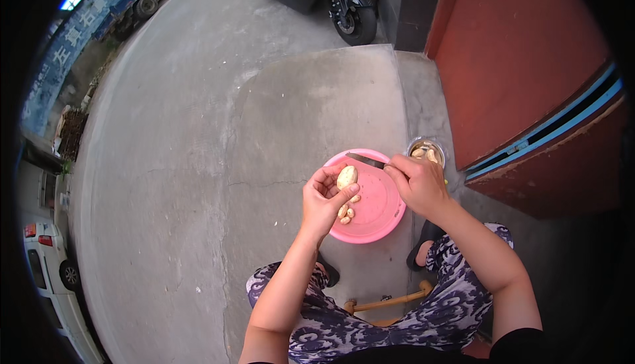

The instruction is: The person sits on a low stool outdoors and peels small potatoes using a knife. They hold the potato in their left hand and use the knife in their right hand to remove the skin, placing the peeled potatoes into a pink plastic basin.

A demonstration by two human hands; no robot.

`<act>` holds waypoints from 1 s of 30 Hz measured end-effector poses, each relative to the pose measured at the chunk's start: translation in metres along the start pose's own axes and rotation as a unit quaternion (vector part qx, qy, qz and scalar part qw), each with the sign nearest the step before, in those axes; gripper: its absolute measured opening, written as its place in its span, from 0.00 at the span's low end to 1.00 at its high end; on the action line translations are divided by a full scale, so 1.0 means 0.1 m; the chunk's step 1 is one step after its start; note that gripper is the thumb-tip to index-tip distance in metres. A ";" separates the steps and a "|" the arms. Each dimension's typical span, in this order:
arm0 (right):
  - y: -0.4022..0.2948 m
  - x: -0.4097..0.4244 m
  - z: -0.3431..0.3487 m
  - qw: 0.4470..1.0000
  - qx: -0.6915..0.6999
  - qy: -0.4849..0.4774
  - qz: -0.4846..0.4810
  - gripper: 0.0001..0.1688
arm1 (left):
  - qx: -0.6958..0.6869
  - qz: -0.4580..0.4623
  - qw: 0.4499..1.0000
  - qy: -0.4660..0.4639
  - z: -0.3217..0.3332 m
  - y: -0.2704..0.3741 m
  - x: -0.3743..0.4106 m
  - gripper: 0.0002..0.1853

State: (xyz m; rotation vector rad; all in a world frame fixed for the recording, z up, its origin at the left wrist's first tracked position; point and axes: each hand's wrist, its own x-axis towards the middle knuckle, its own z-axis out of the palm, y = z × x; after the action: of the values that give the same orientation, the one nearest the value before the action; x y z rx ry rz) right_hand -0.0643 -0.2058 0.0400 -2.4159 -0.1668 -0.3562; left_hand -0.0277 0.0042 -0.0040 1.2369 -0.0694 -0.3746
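Note:
Over a pink plastic basin (373,220), my left hand (322,198) holds a pale, potato-like tuber (347,178) between thumb and fingers. My right hand (419,183) grips a knife (365,159) by its handle, which the fingers mostly hide. The dark blade points left above the basin's far rim, apart from the tuber. Several small pale tubers (346,213) lie in the left part of the basin, below my left hand. Just beyond my right hand stands a round metal bowl (425,145) with more pale pieces (431,156) in it.
The basin rests on concrete ground (297,116) between my feet. A wooden stool (389,303) shows between my legs. Close on the right is a reddish-brown door (511,66). A black scooter (354,22) stands ahead, and a white vehicle (52,265) is at the far left.

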 end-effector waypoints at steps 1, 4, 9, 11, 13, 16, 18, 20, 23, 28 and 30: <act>-0.03 -0.01 -0.01 1.000 0.010 -0.005 -0.007 0.09 | 0.002 -0.010 1.000 0.009 -0.01 -0.01 0.00 0.19; -0.01 0.00 0.03 1.000 -0.001 -0.006 0.004 0.09 | -0.025 -0.017 1.000 -0.005 -0.01 0.00 0.03 0.20; -0.03 0.04 -0.02 0.999 -0.012 0.028 -0.016 0.08 | -0.012 0.006 1.000 -0.003 0.03 0.02 0.01 0.19; -0.04 0.03 0.00 0.999 -0.018 0.024 -0.034 0.08 | 0.000 -0.006 1.000 0.009 0.01 0.00 0.05 0.19; 0.00 0.02 0.03 0.998 -0.046 0.023 -0.030 0.08 | -0.012 -0.013 1.000 -0.003 0.00 -0.02 0.05 0.19; 0.06 0.06 0.02 0.997 -0.073 0.026 -0.012 0.07 | 0.005 -0.008 1.000 0.003 0.01 0.00 0.04 0.18; -0.02 0.03 0.00 0.997 -0.048 0.041 -0.054 0.06 | 0.013 -0.008 1.000 0.010 0.02 0.01 0.05 0.18; -0.01 0.01 0.01 0.995 -0.052 0.036 -0.071 0.06 | 0.007 -0.017 1.000 0.013 0.02 0.00 0.08 0.17; 0.10 0.00 0.04 0.994 -0.100 0.019 -0.051 0.06 | 0.020 -0.006 1.000 0.000 0.04 0.00 0.06 0.17; -0.03 0.01 0.00 0.996 -0.030 0.045 -0.066 0.06 | 0.044 0.023 0.998 0.027 0.08 -0.01 0.07 0.17; -0.01 0.01 0.01 0.998 -0.043 0.028 -0.046 0.06 | 0.049 0.035 0.998 0.032 0.09 -0.03 0.09 0.17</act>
State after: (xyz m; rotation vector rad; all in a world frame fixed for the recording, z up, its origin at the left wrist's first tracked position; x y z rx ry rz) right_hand -0.0638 -0.2042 0.0399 -2.4860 -0.2431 -0.4808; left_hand -0.0227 -0.0079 -0.0053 1.3396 -0.0760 -0.2729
